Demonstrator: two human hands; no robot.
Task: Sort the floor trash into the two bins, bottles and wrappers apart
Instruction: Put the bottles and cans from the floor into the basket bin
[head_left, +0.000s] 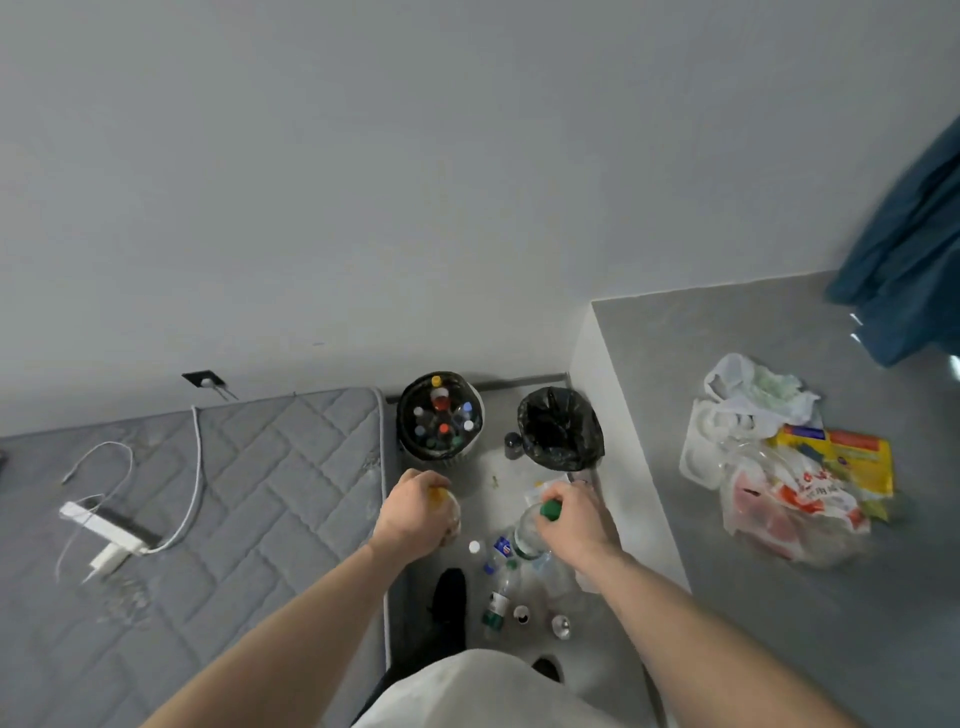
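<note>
Two bins stand against the wall. The left bin (410, 441) is packed with upright bottles, their coloured caps showing. The right bin (561, 431) has a black liner and looks dark inside. My left hand (413, 512) grips a clear bottle with a yellow cap (453, 512), just below the left bin. My right hand (574, 519) holds a clear bottle with a green cap (527, 530), below the right bin. Several more bottles (498, 603) and cans (561, 626) lie on the floor between my arms. A wrapper (545, 488) lies by the right bin.
A grey quilted mattress (234, 493) with a power strip (104, 525) and cables fills the left. A grey counter (779, 597) on the right carries plastic bags and wrappers (789, 478). A blue cloth (914, 249) hangs at far right. My feet stand on the narrow floor strip.
</note>
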